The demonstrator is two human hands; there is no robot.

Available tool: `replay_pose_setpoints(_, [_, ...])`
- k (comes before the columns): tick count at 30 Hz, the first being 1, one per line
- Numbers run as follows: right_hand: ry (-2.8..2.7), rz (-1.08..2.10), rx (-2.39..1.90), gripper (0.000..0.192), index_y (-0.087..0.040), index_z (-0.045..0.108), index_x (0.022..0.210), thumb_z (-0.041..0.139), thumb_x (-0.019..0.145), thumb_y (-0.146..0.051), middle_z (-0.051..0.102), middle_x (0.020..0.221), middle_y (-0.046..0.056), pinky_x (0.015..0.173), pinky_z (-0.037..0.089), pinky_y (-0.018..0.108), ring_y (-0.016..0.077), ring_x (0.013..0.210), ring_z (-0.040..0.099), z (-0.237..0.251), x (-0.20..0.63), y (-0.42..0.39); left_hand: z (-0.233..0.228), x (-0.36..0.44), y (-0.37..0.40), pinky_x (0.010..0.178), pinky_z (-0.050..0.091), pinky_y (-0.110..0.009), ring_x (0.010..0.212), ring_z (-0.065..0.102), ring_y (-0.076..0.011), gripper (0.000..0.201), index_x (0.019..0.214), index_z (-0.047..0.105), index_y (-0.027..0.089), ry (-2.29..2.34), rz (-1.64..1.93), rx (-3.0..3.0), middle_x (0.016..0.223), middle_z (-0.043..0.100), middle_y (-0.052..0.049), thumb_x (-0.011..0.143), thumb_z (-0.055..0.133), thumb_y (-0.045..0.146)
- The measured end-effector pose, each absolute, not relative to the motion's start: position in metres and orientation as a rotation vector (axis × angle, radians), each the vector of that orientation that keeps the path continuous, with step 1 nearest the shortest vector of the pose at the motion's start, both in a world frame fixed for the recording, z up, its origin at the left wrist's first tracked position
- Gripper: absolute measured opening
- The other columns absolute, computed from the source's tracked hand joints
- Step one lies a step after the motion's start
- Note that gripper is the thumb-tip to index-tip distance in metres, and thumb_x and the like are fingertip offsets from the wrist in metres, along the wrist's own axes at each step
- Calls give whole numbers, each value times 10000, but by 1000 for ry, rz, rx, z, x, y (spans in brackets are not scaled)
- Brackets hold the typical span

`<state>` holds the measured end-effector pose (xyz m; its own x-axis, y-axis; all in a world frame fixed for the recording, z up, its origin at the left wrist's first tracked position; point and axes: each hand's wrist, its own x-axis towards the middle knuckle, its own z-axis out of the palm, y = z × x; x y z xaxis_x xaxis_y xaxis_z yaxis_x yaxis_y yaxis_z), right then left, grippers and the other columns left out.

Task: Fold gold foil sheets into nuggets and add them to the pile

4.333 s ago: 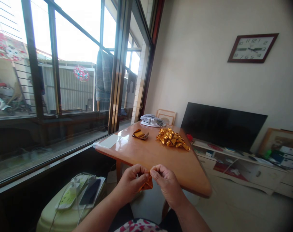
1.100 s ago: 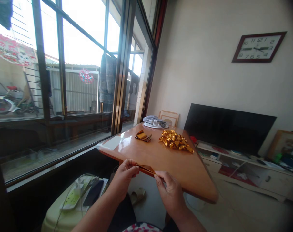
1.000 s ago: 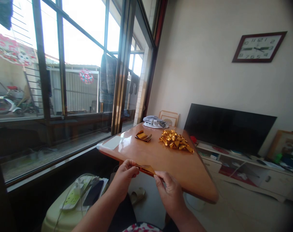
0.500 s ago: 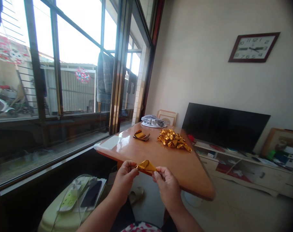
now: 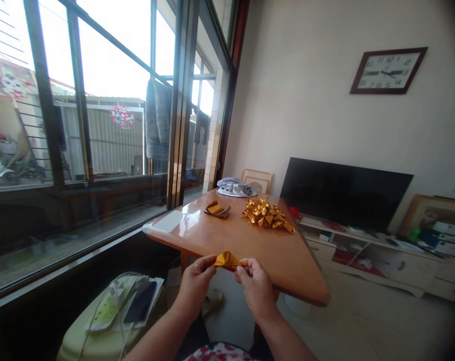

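A piece of folded gold foil paper (image 5: 227,259) is stretched between my two hands, just in front of the table's near edge. My left hand (image 5: 198,278) pinches its left end between thumb and fingers. Its right end is pinched by my right hand (image 5: 254,283). The middle of the paper rises to a peak. Farther off on the table lie a heap of folded gold foil pieces (image 5: 268,214) and, left of it, a small stack of flat gold paper sheets (image 5: 217,209).
The brown table (image 5: 227,234) stretches away toward folded cloth (image 5: 235,187) at its far end. On my left, a pale green stool (image 5: 73,337) carries a power strip (image 5: 109,308), cables and a phone (image 5: 140,302). A low cabinet (image 5: 408,271) with a television (image 5: 344,193) stands beyond.
Both hands have drawn slightly closer together, and the foil paper between them now stands in a more pointed, centred peak. The whole view has shifted slightly.
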<state>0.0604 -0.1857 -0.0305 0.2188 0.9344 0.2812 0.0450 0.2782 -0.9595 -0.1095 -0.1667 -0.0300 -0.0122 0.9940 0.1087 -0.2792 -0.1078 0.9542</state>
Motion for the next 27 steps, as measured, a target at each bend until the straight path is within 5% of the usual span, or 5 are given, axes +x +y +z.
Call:
replay_pose_setpoints(12, [-1089, 947, -1080, 274, -199, 622, 965, 665, 843, -442, 739, 908, 74, 791, 589, 374, 228, 824, 707, -36, 58, -182, -30, -103, -169, 869, 537, -353, 956, 725, -283, 345, 976, 777, 145, 956, 1484, 1160, 978, 795, -114, 671, 773, 308])
replay_pose_setpoints(27, [-1205, 841, -1104, 295, -202, 699, 973, 638, 847, -462, 758, 935, 84, 750, 584, 367, 248, 807, 722, -38, 58, -185, -44, -106, -157, 912, 536, -366, 997, 718, -293, 327, 1004, 804, 146, 1057, 1488, 1248, 1017, 794, -112, 717, 724, 279])
